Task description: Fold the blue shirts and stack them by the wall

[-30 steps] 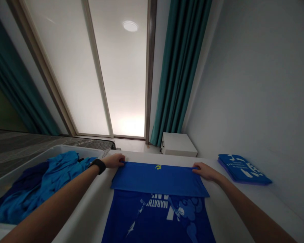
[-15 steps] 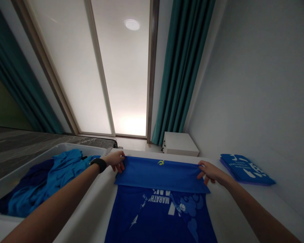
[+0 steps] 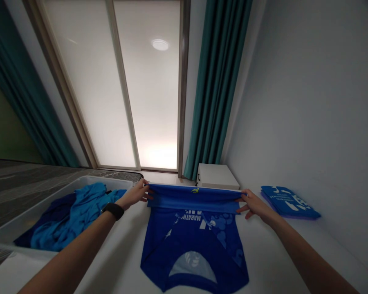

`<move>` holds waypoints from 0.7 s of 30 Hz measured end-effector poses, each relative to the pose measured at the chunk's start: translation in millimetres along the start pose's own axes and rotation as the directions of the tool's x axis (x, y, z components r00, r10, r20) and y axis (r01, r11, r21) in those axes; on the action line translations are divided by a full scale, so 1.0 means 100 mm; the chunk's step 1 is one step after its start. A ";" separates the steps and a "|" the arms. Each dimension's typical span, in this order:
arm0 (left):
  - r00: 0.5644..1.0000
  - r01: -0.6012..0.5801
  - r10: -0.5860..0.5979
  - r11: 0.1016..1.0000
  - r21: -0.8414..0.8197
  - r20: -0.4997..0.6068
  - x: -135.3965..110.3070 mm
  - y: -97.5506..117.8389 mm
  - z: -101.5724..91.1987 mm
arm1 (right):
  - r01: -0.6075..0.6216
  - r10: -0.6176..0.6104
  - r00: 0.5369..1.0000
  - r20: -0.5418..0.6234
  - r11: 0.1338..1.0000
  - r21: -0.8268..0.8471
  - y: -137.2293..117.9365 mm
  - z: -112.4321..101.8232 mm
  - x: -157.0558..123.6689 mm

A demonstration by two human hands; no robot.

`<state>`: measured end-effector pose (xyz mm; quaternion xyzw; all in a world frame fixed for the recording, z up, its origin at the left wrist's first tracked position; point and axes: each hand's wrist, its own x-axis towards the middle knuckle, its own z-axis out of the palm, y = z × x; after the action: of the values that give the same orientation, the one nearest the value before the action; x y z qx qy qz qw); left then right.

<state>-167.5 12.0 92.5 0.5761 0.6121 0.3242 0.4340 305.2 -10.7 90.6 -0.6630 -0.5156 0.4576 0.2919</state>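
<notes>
— Where are our hands?

— Out in front of us. Our left hand [image 3: 137,193] and our right hand [image 3: 254,203] are set wide apart, each at one far corner of the blue shirt [image 3: 196,241].

— Spread flat or gripping?

— Gripping. Each hand pinches the cloth between thumb and fingers, and the folded far edge [image 3: 194,197] stretches taut between them, raised just off the white table [image 3: 276,261].

— And the rest of the shirt?

— It lies on the table between our forearms, running from the hands back toward us. We can read white "MARATHON" lettering just below the raised edge, and the collar opening sits at the end nearest us.

— What is outside our left hand?

— A pale bin [image 3: 6,232] just beside our left forearm, with loose blue clothes [image 3: 73,212] heaped in it. We wear a black watch [image 3: 113,210] on that wrist.

— Outside the right?

— A folded stack [image 3: 288,201] of blue printed cloth lies flat on the table near our right hand, apart from it.

— Beyond the hands?

— A white cabinet [image 3: 217,176] past the table's far edge, and a teal curtain [image 3: 216,81] hanging above it.
</notes>
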 end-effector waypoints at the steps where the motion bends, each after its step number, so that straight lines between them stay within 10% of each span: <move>1: 1.000 -0.016 0.015 1.000 -0.024 -0.013 -0.06 0.00 0.00 | 0.016 -0.016 1.000 -0.005 1.000 0.015 0.01 0.00 -0.05; 11: 0.970 -0.225 0.216 0.971 -0.077 -0.107 -0.90 -0.33 0.17 | 0.210 -0.218 0.974 -0.064 0.972 -0.108 0.70 0.05 -0.51; 21: 0.957 -0.221 0.274 0.904 0.366 -0.098 -1.38 -0.70 0.31 | 0.271 -0.329 0.926 -0.188 0.922 -0.278 1.15 0.31 -0.81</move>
<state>-174.8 -136.3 38.6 0.6919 0.6121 0.3038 0.2330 320.8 -124.9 3.3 -0.6554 -0.6269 0.2593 0.3322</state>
